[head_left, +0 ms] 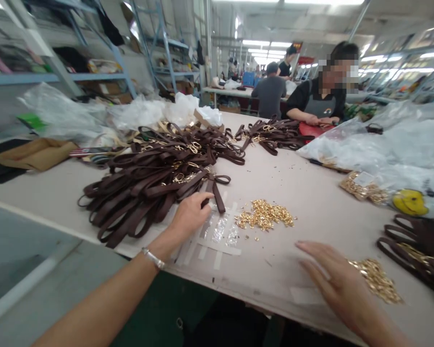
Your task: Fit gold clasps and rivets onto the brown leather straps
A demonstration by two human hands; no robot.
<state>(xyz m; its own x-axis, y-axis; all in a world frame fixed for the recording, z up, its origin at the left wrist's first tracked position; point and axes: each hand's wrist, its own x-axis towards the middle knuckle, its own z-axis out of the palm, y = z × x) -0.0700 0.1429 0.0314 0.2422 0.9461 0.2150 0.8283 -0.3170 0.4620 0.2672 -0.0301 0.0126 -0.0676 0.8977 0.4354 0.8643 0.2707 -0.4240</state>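
Observation:
My left hand (191,214), a bracelet at its wrist, is at the near right edge of a big heap of dark brown straps (141,188) with gold clasps. Its thumb and forefinger are curled around part of a brown strap (219,196) with a looped end; the grip itself is partly hidden. Beside it lies a pile of small gold metal pieces (265,214). My right hand (336,277) is open and slightly blurred, fingers stretched out to the left above the table. A second pile of gold pieces (378,279) shows just beyond it, partly covered by the hand.
Clear tape strips (220,231) are stuck to the table (275,265). More straps (415,246) lie at the right edge. Plastic bags (394,144) and a bag of gold parts (361,185) stand beyond. Opposite, a co-worker (318,96) handles a red item (313,129).

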